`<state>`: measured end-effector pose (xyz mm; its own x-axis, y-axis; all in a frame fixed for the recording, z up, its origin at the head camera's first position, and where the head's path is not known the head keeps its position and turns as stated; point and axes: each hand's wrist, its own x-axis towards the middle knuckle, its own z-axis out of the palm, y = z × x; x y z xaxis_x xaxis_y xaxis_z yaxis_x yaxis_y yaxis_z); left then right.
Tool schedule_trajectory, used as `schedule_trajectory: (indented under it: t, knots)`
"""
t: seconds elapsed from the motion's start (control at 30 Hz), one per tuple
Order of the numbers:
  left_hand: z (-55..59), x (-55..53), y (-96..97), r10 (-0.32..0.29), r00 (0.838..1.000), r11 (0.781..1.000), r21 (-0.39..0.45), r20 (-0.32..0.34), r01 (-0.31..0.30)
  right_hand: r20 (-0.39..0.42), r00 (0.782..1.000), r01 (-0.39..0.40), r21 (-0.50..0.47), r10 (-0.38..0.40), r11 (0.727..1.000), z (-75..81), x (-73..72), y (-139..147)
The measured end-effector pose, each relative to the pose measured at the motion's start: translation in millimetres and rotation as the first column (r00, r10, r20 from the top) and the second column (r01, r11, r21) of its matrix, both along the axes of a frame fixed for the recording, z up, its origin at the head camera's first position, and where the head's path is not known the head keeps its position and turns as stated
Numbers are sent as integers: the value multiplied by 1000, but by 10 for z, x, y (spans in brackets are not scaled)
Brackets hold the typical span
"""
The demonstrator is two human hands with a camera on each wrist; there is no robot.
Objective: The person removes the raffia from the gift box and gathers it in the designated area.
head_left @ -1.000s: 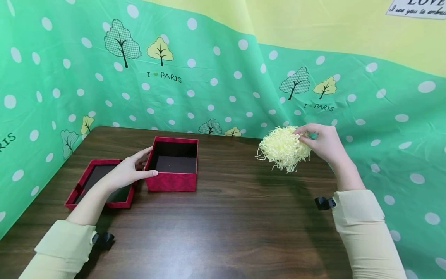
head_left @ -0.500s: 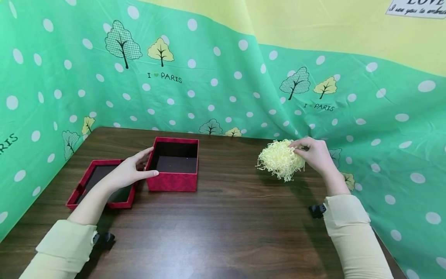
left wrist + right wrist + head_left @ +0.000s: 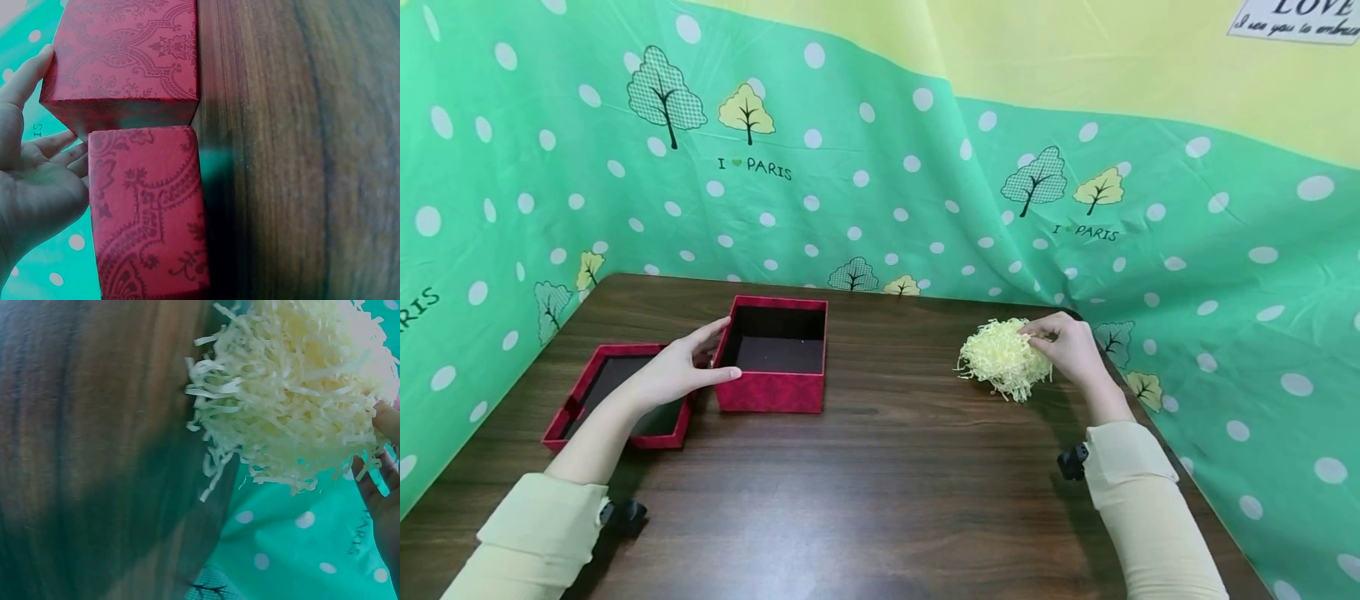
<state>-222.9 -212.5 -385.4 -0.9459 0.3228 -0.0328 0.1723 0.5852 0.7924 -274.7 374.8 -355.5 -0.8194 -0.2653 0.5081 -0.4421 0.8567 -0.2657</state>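
A red patterned box with a dark inside stands lidless at the left of the table. My left hand rests against its left side, thumb at the near corner and fingers fairly straight along the edge. In the left wrist view the thumb touches the top edge of the box. At the far right of the table my right hand pinches a clump of pale yellow shredded paper between thumb and fingers. The right wrist view shows loose strands of the shredded paper hanging down, just above or at the tabletop.
The red box lid lies inner side up left of the box, partly under my left forearm. Brown wood table stretches between the box and the shredded paper. A green dotted cloth hangs behind and beside the table.
My right hand has moved down and slightly left, lowering the shredded paper toward the table. My left hand, the box and the lid have stayed put.
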Motion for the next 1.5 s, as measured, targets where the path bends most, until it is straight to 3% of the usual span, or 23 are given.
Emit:
schedule_trajectory:
  t: [0.47,0.8,1.23,1.5]
  knots:
    - [-4,6,2,-5,1000,1000,12,5,5,116,993,0,-7,0,1000,-286,-92,38]
    - [6,5,2,-2,1000,1000,10,10,2,254,967,-7,-29,14,1000,-364,-107,74]
    - [15,-2,2,-1,1000,1000,-6,9,1,237,967,-97,-12,97,995,-96,14,56]
    - [71,-15,-18,-2,1000,994,-106,-15,0,241,968,-86,35,75,996,208,111,-39]
